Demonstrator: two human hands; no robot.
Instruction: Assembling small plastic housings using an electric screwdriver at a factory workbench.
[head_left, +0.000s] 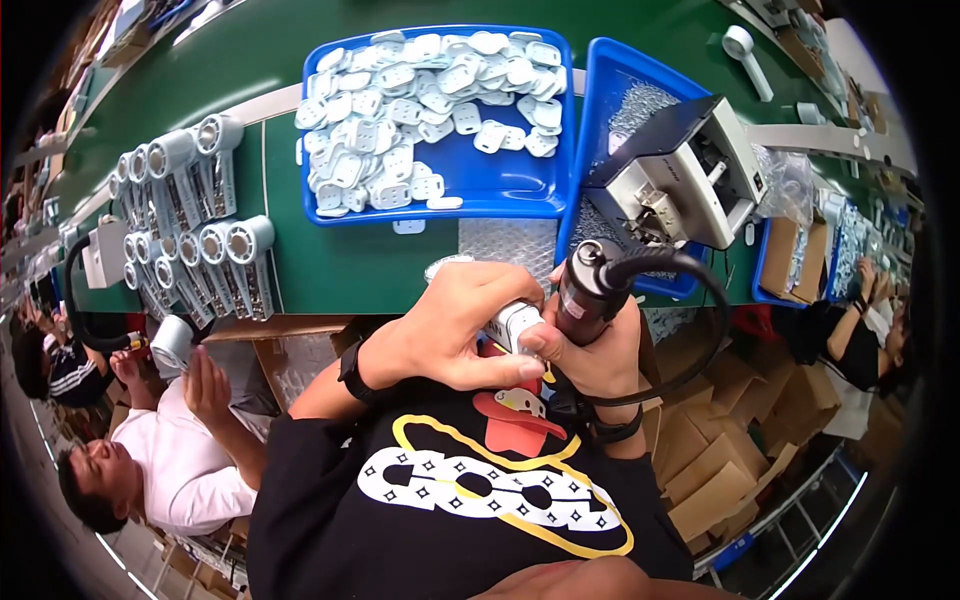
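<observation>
In front of my chest, my left hand (460, 325) is closed around a white plastic handheld fan (515, 325). One end of it shows between my fingers and a rounded pale part appears behind the knuckles; the rest is hidden. Wrapped in my right hand (605, 350) is a black electric screwdriver (590, 295), its thick cable looping off to the right. The right thumb touches the white end of the fan. The screwdriver's tip is hidden by my hands.
A blue tray (480, 205) holds many pale plates. Beside it, a screw feeder (690, 175) stands over a blue bin (600, 70) of screws. Rows of pale fans (205, 240) stand at left. Cardboard boxes (720, 450) lie lower right. A co-worker (180, 450) sits to my left.
</observation>
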